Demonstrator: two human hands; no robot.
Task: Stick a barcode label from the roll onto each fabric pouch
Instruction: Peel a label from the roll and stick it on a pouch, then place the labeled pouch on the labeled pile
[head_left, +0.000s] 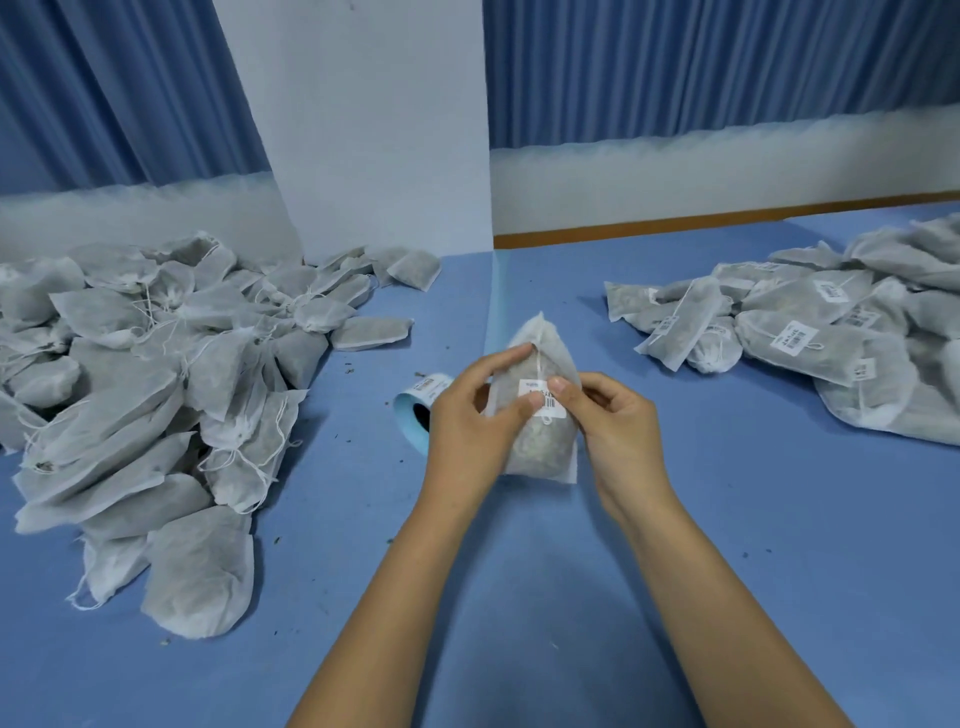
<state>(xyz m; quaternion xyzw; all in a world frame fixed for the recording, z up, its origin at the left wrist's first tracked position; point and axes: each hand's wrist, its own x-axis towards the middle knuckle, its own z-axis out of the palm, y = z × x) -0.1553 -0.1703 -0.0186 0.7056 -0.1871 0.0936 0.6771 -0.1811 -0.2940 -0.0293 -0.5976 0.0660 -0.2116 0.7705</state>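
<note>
Both thumbs (535, 399) press the barcode label (555, 411) onto the fabric pouch (540, 449), gripped by the curled fingers of the left hand (467, 423) and right hand (618, 423) just right of the label roll (415, 413), so sticking looks nearly done; next it likely goes to the labelled pile (831, 332) at far right, then 1 pouch from the unlabelled heap (156, 364) at left.

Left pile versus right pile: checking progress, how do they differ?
The left pile shows no labels; the right pile shows white barcode labels on many pouches. The left pile reaches nearer the camera; the right pile lies farther back. Both are grey filled drawstring pouches on the blue table.
</note>
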